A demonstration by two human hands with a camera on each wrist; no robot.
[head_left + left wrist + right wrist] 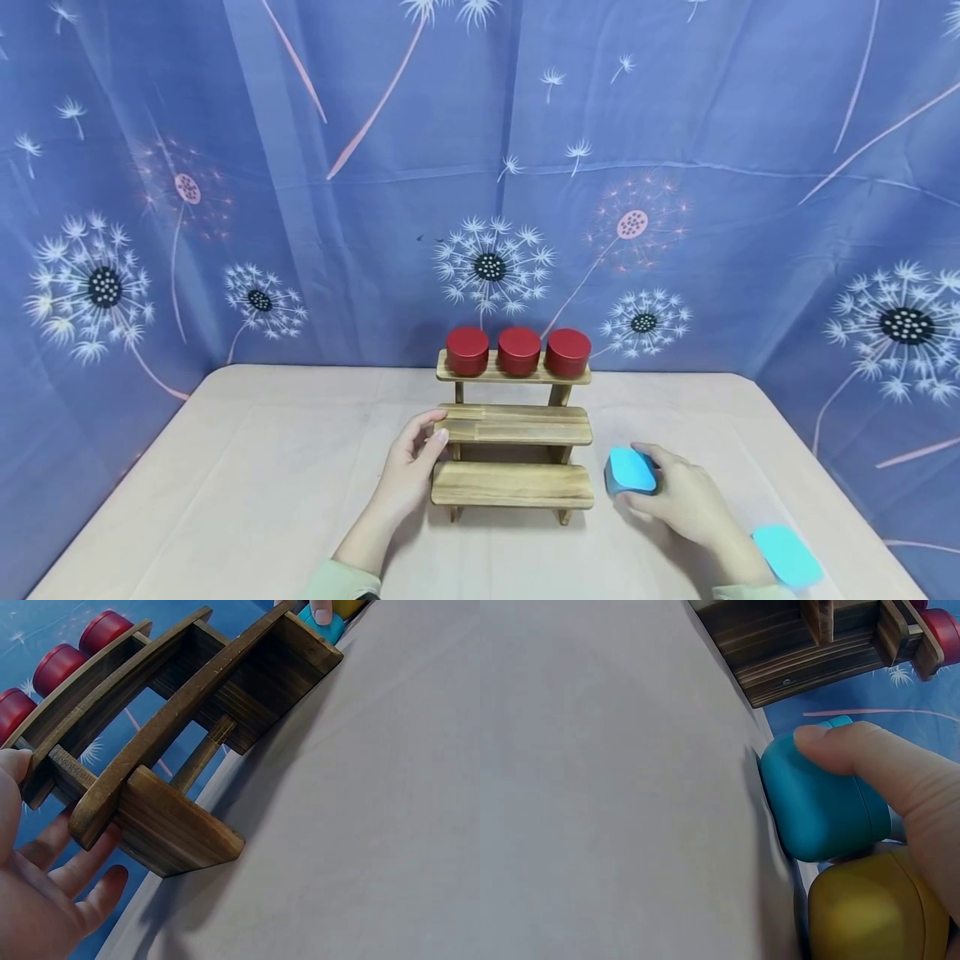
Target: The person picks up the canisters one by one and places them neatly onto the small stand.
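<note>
Blue rounded-square canister [630, 472], pinched by the right grip [684, 498] near four o'clock from the wooden three-tier stand [512, 485], could, if swung inward too low, jolt that stand, held at nine o'clock by the left grip [408, 471], and topple its red round tins [519, 352].

hands (left) [37, 904]: grip on wooden stand [182, 705] | 3 red tins [58, 669] atop

"Which clothing is visible on the body?"
"In the head view, a pale green left sleeve [336, 581] at seven o'clock, with a black strip [368, 596] at its four o'clock."
"And opposite?"
"A pale green right cuff [753, 592], between four and five o'clock."
</note>
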